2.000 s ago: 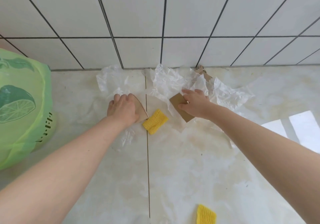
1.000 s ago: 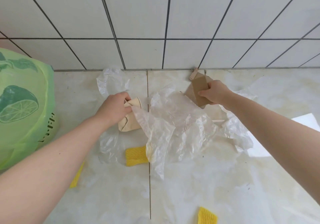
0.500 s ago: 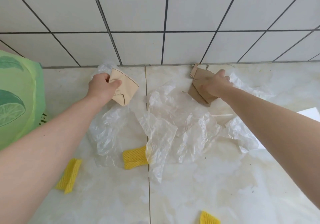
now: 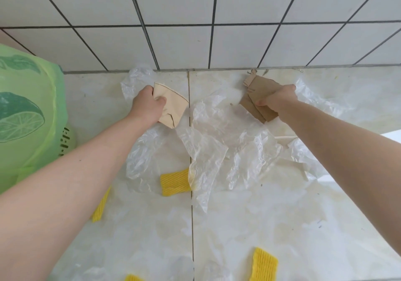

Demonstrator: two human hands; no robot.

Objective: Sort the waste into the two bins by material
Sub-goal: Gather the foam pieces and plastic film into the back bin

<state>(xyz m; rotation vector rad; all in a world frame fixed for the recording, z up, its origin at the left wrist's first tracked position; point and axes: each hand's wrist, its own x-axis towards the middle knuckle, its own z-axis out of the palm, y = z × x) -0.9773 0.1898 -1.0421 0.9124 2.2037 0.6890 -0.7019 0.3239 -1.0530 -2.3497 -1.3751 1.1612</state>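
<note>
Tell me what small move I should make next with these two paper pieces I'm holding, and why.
Probably swing the left hand, which grips the flattened beige paper cup, toward the green-bagged bin on the left, provided that bin takes paper. Both hands already hold paper: the right hand grips the brown cardboard pieces. No second bin is in view.

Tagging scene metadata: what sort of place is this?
Likely a tiled indoor floor corner at home, maybe a kitchen or utility area: white wall tiles, marbled floor tiles, and a bin lined with a green lime-print bag.
</note>
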